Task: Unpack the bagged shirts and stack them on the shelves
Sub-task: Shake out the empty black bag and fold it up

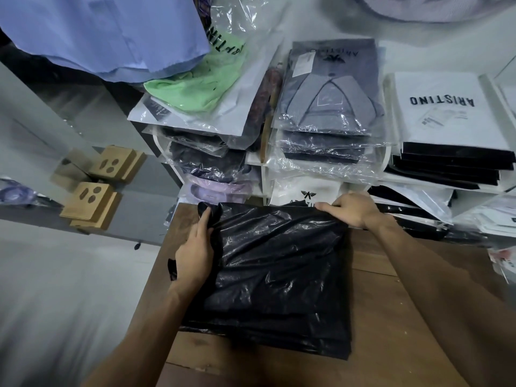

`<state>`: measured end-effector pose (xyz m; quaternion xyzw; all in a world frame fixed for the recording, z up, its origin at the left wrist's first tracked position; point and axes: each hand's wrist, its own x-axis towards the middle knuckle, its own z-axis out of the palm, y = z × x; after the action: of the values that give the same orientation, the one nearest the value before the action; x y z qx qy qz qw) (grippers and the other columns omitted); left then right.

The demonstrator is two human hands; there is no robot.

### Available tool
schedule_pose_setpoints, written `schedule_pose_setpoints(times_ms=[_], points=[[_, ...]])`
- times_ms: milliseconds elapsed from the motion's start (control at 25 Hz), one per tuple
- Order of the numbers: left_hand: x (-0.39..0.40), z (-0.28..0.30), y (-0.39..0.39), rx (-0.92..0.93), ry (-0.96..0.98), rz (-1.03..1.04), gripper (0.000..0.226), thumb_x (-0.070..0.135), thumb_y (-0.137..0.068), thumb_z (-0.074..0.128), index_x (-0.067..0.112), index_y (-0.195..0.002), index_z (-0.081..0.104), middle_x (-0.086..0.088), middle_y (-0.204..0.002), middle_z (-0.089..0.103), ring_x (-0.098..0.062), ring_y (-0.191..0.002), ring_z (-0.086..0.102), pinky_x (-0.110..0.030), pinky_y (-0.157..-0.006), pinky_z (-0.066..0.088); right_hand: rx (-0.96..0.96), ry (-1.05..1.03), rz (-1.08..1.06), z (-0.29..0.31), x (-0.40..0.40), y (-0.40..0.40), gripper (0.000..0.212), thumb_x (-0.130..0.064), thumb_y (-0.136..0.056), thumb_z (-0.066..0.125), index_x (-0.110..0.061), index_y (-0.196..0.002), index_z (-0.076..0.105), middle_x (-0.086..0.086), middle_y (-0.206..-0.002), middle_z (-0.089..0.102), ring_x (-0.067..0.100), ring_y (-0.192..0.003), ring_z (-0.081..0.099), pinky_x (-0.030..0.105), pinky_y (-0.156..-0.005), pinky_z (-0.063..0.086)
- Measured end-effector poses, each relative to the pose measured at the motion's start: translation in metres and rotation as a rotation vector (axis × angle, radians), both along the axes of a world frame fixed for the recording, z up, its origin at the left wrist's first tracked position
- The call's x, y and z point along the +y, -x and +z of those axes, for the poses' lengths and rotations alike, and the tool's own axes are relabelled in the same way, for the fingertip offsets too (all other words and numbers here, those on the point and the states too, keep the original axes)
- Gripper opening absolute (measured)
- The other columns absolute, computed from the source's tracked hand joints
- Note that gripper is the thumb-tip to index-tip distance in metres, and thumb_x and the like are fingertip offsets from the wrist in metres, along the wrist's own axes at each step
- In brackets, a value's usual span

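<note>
While the dark bagged shirt lies flat on the wooden table, the left hand pinches its far left corner and the right hand grips its far right edge. Just beyond stand white shelves packed with bagged shirts: a green one, a grey stack, white packs. Cardboard boxes sit left, and blue fabric hangs above.

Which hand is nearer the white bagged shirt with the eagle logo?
Right. The right hand sits just beside the white bagged shirt; the left hand is lower, farther left.
</note>
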<state>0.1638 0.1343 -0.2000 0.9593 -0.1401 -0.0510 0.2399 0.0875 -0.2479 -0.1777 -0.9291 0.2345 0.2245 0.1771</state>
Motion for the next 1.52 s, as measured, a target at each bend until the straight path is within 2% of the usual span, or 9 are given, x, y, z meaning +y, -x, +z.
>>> schedule_pose_setpoints(times_ms=[240,400,560,680,840,1040,1280,1400,1520], points=[[-0.009,-0.011,-0.008,0.054,-0.005,0.048,0.048,0.032,-0.11,0.032,0.036,-0.157,0.021,-0.007,-0.149,0.054,-0.041,-0.111,0.063,-0.045,-0.079,0.047,-0.616,0.14,-0.357,-0.013,0.054,0.042,0.06,-0.064,-0.091,0.06,-0.019,-0.131,0.057,0.013,-0.129,0.048,0.032,-0.119,0.045,0.048,-0.104,0.039],[-0.026,-0.009,-0.01,-0.051,-0.212,0.13,0.074,0.017,-0.088,0.06,0.024,-0.157,0.032,-0.023,-0.134,0.048,-0.046,-0.114,0.052,-0.057,-0.09,0.045,-0.505,-0.113,-0.682,-0.034,0.108,0.092,0.062,-0.059,-0.095,0.059,-0.029,-0.147,0.045,0.014,-0.14,0.039,0.036,-0.128,0.045,0.051,-0.108,0.041],[-0.096,0.024,-0.001,-0.326,-0.08,-0.381,0.052,0.028,-0.088,0.055,0.021,-0.139,0.057,-0.01,-0.135,0.055,-0.034,-0.122,0.05,-0.047,-0.099,0.039,-0.498,-0.264,-0.719,-0.037,0.122,0.109,0.062,-0.057,-0.104,0.038,-0.024,-0.157,0.036,0.012,-0.145,0.045,0.033,-0.137,0.043,0.048,-0.113,0.036],[-0.187,0.041,0.016,-0.035,-0.139,-0.607,0.06,0.053,-0.102,0.043,0.02,-0.152,0.043,-0.01,-0.146,0.052,-0.031,-0.137,0.045,-0.047,-0.112,0.032,-0.539,-0.349,-0.793,-0.028,0.136,0.122,0.062,-0.055,-0.106,0.035,-0.023,-0.158,0.033,0.012,-0.153,0.042,0.032,-0.143,0.038,0.047,-0.115,0.032],[-0.258,0.034,0.026,0.244,-0.329,-0.583,0.065,0.067,-0.1,0.04,0.013,-0.129,0.061,-0.014,-0.129,0.064,-0.034,-0.128,0.054,-0.053,-0.114,0.029,-0.477,-0.373,-0.929,-0.029,0.161,0.161,0.058,-0.05,-0.107,0.038,-0.008,-0.147,0.043,0.019,-0.143,0.05,0.036,-0.135,0.046,0.042,-0.107,0.037],[-0.264,0.017,0.021,0.353,-0.029,-0.425,0.028,0.048,-0.103,0.05,0.027,-0.105,0.067,0.0,-0.106,0.068,-0.026,-0.107,0.06,-0.041,-0.098,0.04,-0.347,-0.362,-0.845,-0.049,0.165,0.192,0.042,-0.048,-0.105,0.047,-0.014,-0.125,0.062,0.011,-0.117,0.07,0.032,-0.116,0.063,0.036,-0.087,0.045],[-0.26,0.008,0.018,0.387,0.074,-0.428,0.023,0.05,-0.103,0.046,0.033,-0.091,0.057,0.001,-0.095,0.065,-0.029,-0.098,0.061,-0.045,-0.097,0.05,-0.474,-0.686,-0.727,-0.044,0.177,0.227,0.054,-0.049,-0.088,0.076,-0.039,-0.137,0.056,-0.026,-0.128,0.053,-0.018,-0.117,0.05,0.006,-0.096,0.038],[-0.264,0.004,0.02,0.278,0.009,-0.426,0.022,0.046,-0.104,0.046,0.033,-0.097,0.062,0.005,-0.094,0.066,-0.024,-0.095,0.057,-0.041,-0.097,0.037,-0.462,-0.514,-0.767,-0.054,0.18,0.23,0.031,-0.039,-0.077,0.089,-0.039,-0.097,0.065,-0.02,-0.095,0.071,0.003,-0.09,0.067,0.017,-0.079,0.051],[-0.268,0.002,0.018,0.167,-0.013,-0.386,0.023,0.038,-0.107,0.044,0.031,-0.106,0.066,0.008,-0.089,0.067,-0.023,-0.095,0.059,-0.041,-0.091,0.023,-0.504,-0.433,-0.818,-0.057,0.187,0.23,0.036,-0.025,-0.079,0.089,-0.034,-0.07,0.056,-0.023,-0.068,0.065,0.003,-0.063,0.059,0.02,-0.064,0.048]])
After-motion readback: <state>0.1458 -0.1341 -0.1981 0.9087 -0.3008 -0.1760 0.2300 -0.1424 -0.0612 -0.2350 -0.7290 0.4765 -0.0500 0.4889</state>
